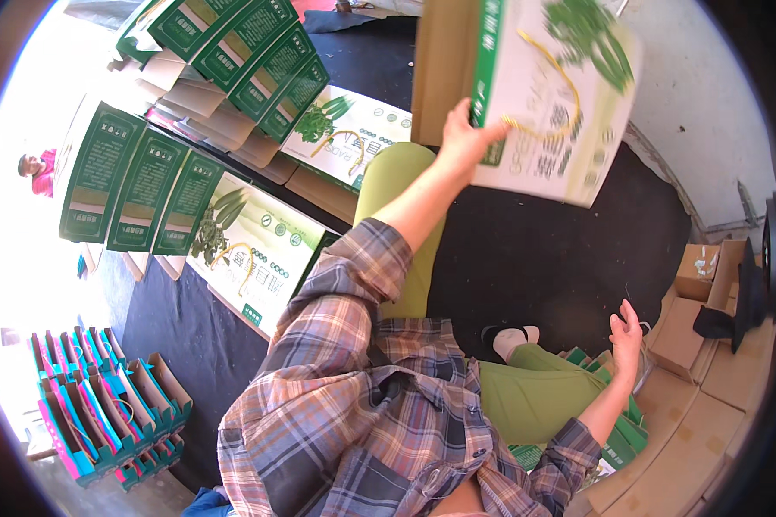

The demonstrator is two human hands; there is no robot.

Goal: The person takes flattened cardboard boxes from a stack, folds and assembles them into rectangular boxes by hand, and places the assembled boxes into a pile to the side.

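Note:
My left hand [467, 142] is closed on the edge of a white and green cardboard carton [543, 129], thumb on its printed front and the other fingers partly out of sight. The carton is held up ahead of me, with a yellow cord handle [573, 90] on its face and brown cardboard along its left side. Down at the right, my right hand [625, 345] is raised off my knee, empty, fingers apart. Green and white cartons [634, 426] lie partly hidden beside my right leg.
Rows of green and white cartons [259, 241] stand at the left. Teal and pink cartons [116, 405] are grouped at the lower left. Plain brown boxes [694, 405] line the right, with a black object [733, 314] over them. Black sheeting [543, 258] covers the floor. Another person [39, 171] is far left.

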